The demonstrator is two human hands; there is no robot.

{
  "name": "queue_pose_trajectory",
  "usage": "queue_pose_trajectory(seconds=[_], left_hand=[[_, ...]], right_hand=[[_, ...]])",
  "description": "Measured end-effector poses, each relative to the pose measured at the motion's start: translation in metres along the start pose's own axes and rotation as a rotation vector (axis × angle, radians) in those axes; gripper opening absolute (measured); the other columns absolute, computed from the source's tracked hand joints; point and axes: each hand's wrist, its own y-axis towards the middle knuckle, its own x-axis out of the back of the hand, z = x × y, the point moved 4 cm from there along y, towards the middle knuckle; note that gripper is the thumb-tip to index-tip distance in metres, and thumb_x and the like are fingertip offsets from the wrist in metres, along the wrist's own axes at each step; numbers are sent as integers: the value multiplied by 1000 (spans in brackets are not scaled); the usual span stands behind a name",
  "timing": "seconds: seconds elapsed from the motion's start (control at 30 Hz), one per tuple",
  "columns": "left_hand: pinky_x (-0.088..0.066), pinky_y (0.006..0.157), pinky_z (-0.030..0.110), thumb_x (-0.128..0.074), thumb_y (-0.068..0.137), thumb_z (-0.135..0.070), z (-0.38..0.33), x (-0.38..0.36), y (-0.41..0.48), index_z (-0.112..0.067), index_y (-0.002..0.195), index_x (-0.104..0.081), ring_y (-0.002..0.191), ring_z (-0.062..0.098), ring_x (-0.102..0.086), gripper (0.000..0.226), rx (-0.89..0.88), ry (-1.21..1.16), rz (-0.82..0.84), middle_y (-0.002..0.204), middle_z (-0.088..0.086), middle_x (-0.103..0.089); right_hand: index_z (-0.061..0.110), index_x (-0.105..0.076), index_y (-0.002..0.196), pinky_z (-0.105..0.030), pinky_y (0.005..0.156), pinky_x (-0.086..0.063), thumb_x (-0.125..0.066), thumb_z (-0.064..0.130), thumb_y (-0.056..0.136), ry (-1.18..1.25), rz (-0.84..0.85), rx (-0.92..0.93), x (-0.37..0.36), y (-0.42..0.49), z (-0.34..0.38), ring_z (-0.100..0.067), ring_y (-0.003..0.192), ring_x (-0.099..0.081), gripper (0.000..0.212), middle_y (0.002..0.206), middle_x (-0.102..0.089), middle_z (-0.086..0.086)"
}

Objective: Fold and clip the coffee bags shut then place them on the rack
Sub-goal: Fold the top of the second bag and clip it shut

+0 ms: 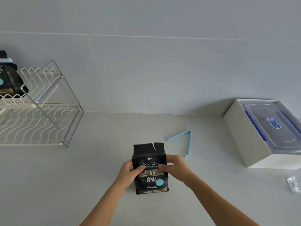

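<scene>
On the pale counter (65,185), near its front edge, a black coffee bag (150,175) stands upright between two bare hands. The left hand (128,172) clasps the bag's left side, thumb across the printed front; the right hand (175,167) clasps the right side the same way, fingers wrapped round the edge. Both are closed on the bag at about the middle of its height. The bag's top is unfolded and standing up, with a tear notch showing in the upper rim (no clip on it). Just beyond the right hand lies a light blue clip (185,139), open in a V, flat on the counter and apart from the bag. Farther right sits a white box (241,134) holding a clear lidded container (270,126). Far left, against the tiled wall, stands a wire rack (48,111); another bag (9,79) sits on its upper tier, a blue clip across its top.
</scene>
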Motion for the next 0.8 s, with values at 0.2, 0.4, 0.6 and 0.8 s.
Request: queue_pose_trajectory(seconds=[0.2, 0.4, 0.6, 0.8], left_hand=[[-50, 56, 13, -67, 83, -24, -2, -5, -8, -15, 87, -70, 77, 9, -70, 11, -44, -88, -79, 82, -2, -76], [-51, 53, 14, -67, 82, -20, -3, -10, -8, -14, 86, -71, 74, 11, -71, 8, -32, -162, -170, 80, -1, -76], [-51, 55, 14, -69, 81, -19, -6, -6, -10, -15, 85, -69, 75, 8, -69, 6, -71, -62, -197, 82, -1, -74], [-48, 58, 7, -68, 81, -12, -10, 1, -14, -16, 84, -69, 77, 1, -66, 5, -110, 13, -201, 85, -2, -74]], right_hand=[[25, -64, 66, -25, 71, -47, -67, 24, 83, 29, -238, 41, 18, -9, -11, -7, 81, -63, 18, 78, -70, 7], [27, -63, 65, -13, 66, -47, -65, 21, 85, 94, -168, 19, 19, -15, -11, -3, 77, -63, 21, 77, -70, 9], [25, -61, 62, -22, 71, -49, -72, 18, 78, 49, -224, 47, 12, -12, -10, -6, 77, -63, 21, 77, -69, 9], [25, -56, 57, -14, 58, -49, -69, 13, 80, 176, -207, 31, 2, -13, -12, -7, 73, -64, 29, 74, -70, 3]])
